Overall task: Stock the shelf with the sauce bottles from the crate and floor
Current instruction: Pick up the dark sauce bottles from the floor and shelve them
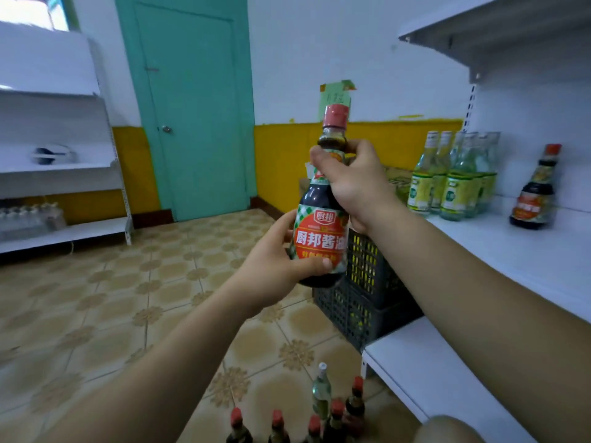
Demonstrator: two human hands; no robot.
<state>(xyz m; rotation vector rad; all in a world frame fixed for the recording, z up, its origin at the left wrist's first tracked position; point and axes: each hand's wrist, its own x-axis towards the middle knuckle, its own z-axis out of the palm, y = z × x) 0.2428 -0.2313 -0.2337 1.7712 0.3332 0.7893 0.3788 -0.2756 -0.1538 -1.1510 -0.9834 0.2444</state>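
I hold a dark soy sauce bottle (321, 231) with a red cap and red label upright in mid-air, in the middle of the view. My left hand (275, 266) grips its lower body from the left. My right hand (355, 183) grips its neck and shoulder. On the white shelf (511, 251) at the right stand one matching dark sauce bottle (534, 193) and several clear yellow-labelled bottles (454, 177). A dark plastic crate (367, 292) sits on the floor beside the shelf. Several red-capped sauce bottles (335, 420) and one clear bottle (321, 391) stand on the floor below.
A lower white shelf board (431, 372) juts out at the bottom right, and an upper shelf (479, 24) hangs at the top right. A teal door (192, 116) is at the back. Another white rack (64, 174) stands at the left. The floor is patterned tile (128, 298).
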